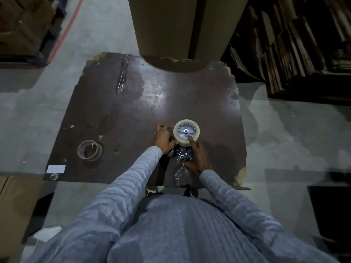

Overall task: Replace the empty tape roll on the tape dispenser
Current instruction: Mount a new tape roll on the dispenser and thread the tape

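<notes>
A worn brown board [133, 114] lies on the concrete floor [284, 130]; tall cardboard sheets [180, 25] stand behind it, stacked cardboard [296, 44] at right.

no legible text anywhere — white label [56, 168] on table [133, 114] corner blank, nothing readable on tape roll [186, 132]

Two tape rolls [186, 133] (one empty [90, 153]), one dispenser [182, 154]

Tape dispenser [183, 153], new tape roll [186, 132] mounted, gripped by both hands; empty tape core [89, 150] at nine o'clock on table [133, 111].
</notes>
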### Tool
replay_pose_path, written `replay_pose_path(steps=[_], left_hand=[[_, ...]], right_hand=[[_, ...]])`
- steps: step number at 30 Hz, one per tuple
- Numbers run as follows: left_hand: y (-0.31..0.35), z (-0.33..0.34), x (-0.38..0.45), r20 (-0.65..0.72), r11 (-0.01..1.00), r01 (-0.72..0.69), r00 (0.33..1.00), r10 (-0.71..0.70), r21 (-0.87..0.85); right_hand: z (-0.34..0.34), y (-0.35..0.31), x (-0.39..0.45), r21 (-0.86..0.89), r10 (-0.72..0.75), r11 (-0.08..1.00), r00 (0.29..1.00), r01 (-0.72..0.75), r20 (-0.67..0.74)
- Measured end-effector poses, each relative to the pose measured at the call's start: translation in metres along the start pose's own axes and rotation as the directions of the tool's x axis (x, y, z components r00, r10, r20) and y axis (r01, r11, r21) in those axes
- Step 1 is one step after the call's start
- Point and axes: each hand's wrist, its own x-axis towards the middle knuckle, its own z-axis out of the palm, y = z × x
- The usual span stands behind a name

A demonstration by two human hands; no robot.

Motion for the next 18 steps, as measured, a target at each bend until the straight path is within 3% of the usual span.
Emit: replay_pose_path(steps=[8,18], left_hand=[[0.016,0.007,-0.004,-0.125,0.998,0.009,0.992,0.0,0.069],[0.011,0.008,-0.004,-0.131,0.998,-0.012,0.991,0.02,0.061]], right_hand=[[-0.004,-0.007,0.007,0.067,0.038,0.997,0.999,-0.036,-0.023],[-0.008,-0.011,0.013,0.058,-0.009,0.998,0.999,0.007,0.031]])
